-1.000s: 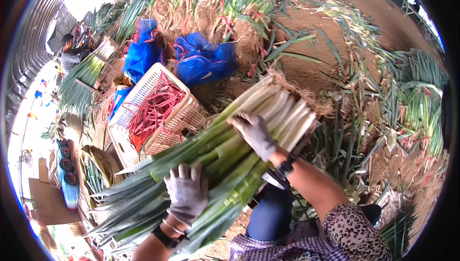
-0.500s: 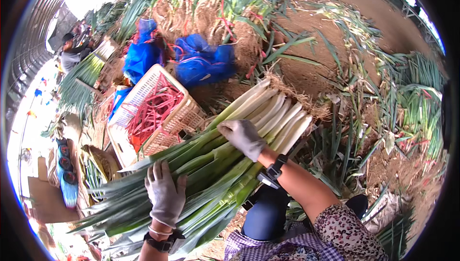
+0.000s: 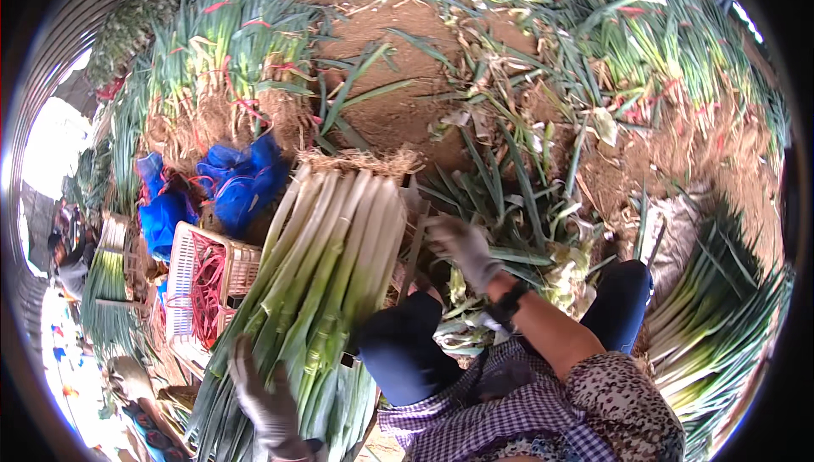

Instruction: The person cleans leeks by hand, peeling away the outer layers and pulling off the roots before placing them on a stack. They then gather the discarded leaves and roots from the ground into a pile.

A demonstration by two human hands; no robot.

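A pile of leeks (image 3: 339, 242) lies side by side in front of me, white stalks and roots pointing away, dark green leaves toward me. My left hand (image 3: 267, 398), in a pale grey work glove, rests on the leaves with its fingers apart. To the right of the white stalks, my gloved right hand (image 3: 465, 250) is off the pile, fingers loosely stretched and a little blurred. Nothing shows in it. Just left of the leeks stands a cream plastic crate (image 3: 178, 292) holding red ties (image 3: 209, 288).
Blue bags (image 3: 242, 182) lie behind the crate. Tied leek bundles (image 3: 220, 64) stand at the far left and more (image 3: 653, 55) at the far right. Loose leaves and trimmings (image 3: 509, 199) litter the ground. Another leek heap (image 3: 712, 318) lies to my right. A person (image 3: 75, 258) works at far left.
My view has swung to the right, and the leeks now point more straight away from me. My right hand has left the stalks and moved to their right. My left hand stays on the leaves.
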